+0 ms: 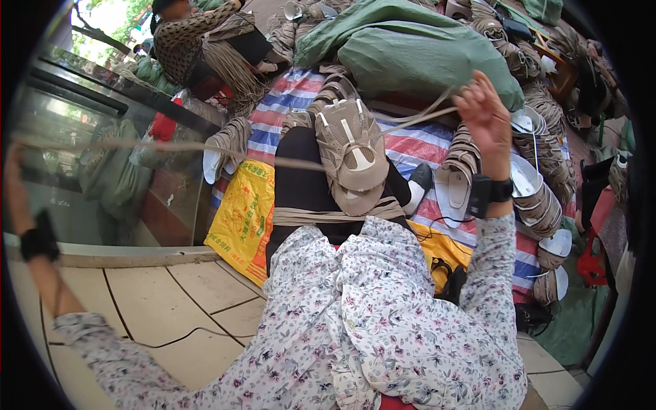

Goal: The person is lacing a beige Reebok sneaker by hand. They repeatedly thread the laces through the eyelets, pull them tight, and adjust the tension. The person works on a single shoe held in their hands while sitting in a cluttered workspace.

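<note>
A beige mesh shoe upper (335,140) with white strips lies on my lap, toe towards me, on top of another beige upper (357,202). A flat beige shoelace (260,157) runs from it out to both sides. My left hand (15,179), blurred at the far left rim, grips one end of the lace, pulled nearly straight. Raised on the right, my right hand (484,115) pinches the other lace length between thumb and fingers. A bundle of beige laces (321,216) lies across my thighs.
Stacks of beige uppers (456,167) stand on the striped sheet (410,150). A large green sack (424,61) lies ahead. A yellow bag (242,215) and glass panel (89,171) are on the left. Another person (198,41) sits at the far left with laces.
</note>
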